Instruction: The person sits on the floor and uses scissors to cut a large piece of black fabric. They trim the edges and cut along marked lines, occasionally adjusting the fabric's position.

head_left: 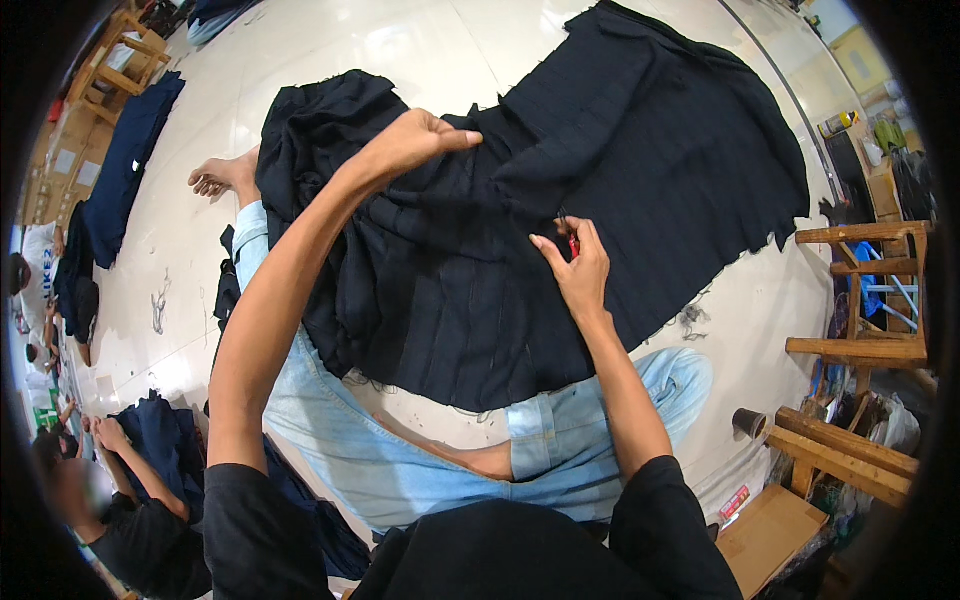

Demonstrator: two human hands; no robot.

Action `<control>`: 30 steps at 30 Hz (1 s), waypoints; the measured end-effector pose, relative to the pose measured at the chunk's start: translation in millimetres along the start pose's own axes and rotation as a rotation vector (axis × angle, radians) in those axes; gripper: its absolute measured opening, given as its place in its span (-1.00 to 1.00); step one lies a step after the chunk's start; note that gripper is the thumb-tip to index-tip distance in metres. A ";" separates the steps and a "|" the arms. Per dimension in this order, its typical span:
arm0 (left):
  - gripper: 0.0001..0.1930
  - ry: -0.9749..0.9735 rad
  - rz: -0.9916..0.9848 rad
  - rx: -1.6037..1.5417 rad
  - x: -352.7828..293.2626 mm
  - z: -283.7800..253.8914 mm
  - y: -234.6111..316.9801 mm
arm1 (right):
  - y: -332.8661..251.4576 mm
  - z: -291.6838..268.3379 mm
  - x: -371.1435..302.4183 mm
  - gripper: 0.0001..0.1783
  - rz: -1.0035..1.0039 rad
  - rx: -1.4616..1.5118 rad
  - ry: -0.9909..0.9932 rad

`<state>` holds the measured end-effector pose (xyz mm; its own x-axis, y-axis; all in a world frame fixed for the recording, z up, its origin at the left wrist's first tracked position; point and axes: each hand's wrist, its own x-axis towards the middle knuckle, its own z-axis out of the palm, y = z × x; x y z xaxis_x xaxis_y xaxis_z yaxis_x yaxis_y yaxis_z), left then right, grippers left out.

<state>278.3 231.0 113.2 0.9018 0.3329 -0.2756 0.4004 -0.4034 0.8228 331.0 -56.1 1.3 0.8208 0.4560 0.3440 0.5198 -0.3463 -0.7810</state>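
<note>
A large piece of black fabric [650, 150] with frayed edges and pressed lines lies spread across my lap and the floor, bunched up on its left side. My left hand [415, 143] is closed at the upper middle of the fabric, thumb pressed toward the curled fingers in a pinch on the cloth. Lower and to the right, my right hand [580, 265] rests over the fabric, fingers around small red-handled thread snips [573, 245]. Their dark tip points away from me, near the cloth's surface. Most of the snips is hidden by the fingers.
My legs in light blue jeans [340, 440] are folded on the pale tiled floor [420, 50]. Loose threads [692, 318] lie by the fabric. Wooden stools [860, 350] and a cardboard sheet [770, 535] stand right. At left are dark cloth piles [130, 170] and a co-worker's hands [110, 435].
</note>
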 end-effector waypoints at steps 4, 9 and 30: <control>-0.61 0.056 -0.044 -0.082 0.5 -7.7 16.6 | -19.4 -7.4 -35.2 -0.44 0.029 -0.043 -0.039; -0.69 0.129 -0.082 -0.111 2.8 -0.3 22.8 | -25.7 -18.2 -54.9 -0.64 0.104 -0.232 -0.110; -0.81 0.539 0.043 -0.628 23.3 -230.5 -28.5 | -11.2 -90.4 -57.0 -0.74 0.130 -0.170 -0.153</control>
<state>250.3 446.7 197.9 0.6483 0.7556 -0.0933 0.0581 0.0731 0.9956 299.8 -152.4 37.6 0.8447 0.5128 0.1531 0.4549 -0.5372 -0.7103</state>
